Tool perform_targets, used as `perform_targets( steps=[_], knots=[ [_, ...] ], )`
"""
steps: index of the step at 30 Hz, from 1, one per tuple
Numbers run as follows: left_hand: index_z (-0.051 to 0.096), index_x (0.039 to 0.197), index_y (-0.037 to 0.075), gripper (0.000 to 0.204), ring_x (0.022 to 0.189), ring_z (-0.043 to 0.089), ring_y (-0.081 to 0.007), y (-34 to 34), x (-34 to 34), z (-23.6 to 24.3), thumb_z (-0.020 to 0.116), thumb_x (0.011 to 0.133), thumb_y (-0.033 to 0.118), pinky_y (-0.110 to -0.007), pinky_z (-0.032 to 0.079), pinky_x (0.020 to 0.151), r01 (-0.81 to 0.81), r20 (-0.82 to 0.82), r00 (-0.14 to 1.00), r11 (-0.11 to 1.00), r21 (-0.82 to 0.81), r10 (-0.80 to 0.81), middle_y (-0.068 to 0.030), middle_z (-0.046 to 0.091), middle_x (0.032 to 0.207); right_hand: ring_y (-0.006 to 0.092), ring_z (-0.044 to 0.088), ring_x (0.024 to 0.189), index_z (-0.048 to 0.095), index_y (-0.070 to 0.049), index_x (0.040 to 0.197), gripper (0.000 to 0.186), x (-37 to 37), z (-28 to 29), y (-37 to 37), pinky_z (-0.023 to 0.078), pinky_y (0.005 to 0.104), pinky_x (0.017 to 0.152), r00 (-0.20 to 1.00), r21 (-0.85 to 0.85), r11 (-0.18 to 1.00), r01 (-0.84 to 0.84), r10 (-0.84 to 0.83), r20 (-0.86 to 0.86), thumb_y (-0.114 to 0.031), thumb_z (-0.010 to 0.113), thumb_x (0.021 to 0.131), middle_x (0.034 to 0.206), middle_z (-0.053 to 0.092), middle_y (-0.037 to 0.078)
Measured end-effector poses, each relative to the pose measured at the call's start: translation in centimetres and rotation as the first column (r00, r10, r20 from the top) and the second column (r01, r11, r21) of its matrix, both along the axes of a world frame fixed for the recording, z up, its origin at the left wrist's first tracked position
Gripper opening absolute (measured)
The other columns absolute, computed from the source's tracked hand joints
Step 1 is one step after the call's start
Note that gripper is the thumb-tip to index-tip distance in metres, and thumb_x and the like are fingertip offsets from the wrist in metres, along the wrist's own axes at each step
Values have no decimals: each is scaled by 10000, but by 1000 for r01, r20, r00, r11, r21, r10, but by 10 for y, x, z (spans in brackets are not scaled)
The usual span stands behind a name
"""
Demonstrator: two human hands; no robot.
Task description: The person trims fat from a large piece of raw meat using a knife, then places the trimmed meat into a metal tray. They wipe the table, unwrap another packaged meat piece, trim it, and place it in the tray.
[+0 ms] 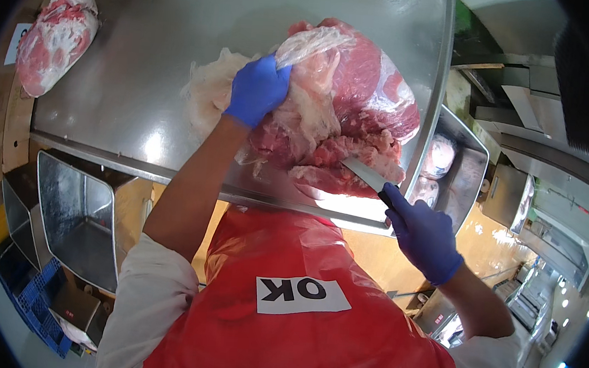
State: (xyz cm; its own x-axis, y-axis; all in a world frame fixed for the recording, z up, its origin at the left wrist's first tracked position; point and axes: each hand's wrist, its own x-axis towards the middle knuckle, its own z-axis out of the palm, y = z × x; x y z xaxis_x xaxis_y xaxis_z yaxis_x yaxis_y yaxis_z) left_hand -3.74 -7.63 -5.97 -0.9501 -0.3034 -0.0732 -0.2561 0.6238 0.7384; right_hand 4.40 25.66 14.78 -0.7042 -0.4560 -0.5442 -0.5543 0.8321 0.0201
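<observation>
On the steel table (131, 67), near its front right edge: big slab of raw meat (356, 99), red and pink with white fat and loose membrane spilling off its left side. Left hand (257, 88), blue-gloved, closed over the fatty flap at the top left of the meat, fingers curled into it, pulling it up. Right hand (425, 236), also blue-gloved, wrapped tight round a knife (364, 174) handle, out past the table edge; blade pointing up and left, tip buried under the lower right side of the meat. Handle itself hidden inside the fist. Second, smaller piece of meat (57, 34) far off at the table's back left corner, well apart from the first. Below the table on the left, steel bins (74, 215) and a blue crate (33, 302); to the right, a steel tray (465, 173) with pale pieces inside. Closest to the camera, a red apron (297, 322) with a white label, white sleeves on both arms.
</observation>
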Motion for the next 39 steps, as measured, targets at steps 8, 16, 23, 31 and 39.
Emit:
perform_targets(
  steps=[8,16,23,31,39],
  knots=[
    [739,1129,22,451,1064,673,-508,-7,-24,21,514,1001,392,-558,538,953,-71,125,989,995,-70,79,-302,713,1095,288,662,544,529,-356,1502,493,45,-73,36,516,411,458,959,-127,991,42,-76,-272,-377,653,1026,803,629,123],
    [760,1010,-16,478,1039,684,-510,-14,-41,17,503,1002,386,-560,538,947,-133,63,988,982,-135,142,-316,717,1049,328,647,549,474,-384,1555,580,61,-109,39,510,474,463,944,-183,977,110,-161,-289,-369,676,1012,818,635,157],
    [764,998,-23,462,1011,695,-509,-14,-44,12,522,994,370,-556,550,919,-242,-19,970,965,-100,241,-322,717,1014,283,618,512,519,-359,1539,595,72,-131,45,492,442,446,899,-282,958,51,-167,-405,-369,719,979,752,604,99],
    [776,965,-24,428,1002,703,-502,-29,-48,0,529,977,325,-545,557,876,-307,-5,951,948,-88,308,-322,719,996,247,560,470,548,-340,1529,606,79,-150,51,471,409,435,846,-317,948,-6,-164,-507,-364,748,957,733,576,68],
    [761,944,-72,389,965,725,-482,-41,-50,-22,574,937,268,-533,564,821,-547,-15,834,831,103,551,-329,728,986,260,583,485,533,-349,1538,603,84,-163,56,477,426,439,834,-351,936,9,-201,-513,-384,730,969,739,581,75]
  ],
)
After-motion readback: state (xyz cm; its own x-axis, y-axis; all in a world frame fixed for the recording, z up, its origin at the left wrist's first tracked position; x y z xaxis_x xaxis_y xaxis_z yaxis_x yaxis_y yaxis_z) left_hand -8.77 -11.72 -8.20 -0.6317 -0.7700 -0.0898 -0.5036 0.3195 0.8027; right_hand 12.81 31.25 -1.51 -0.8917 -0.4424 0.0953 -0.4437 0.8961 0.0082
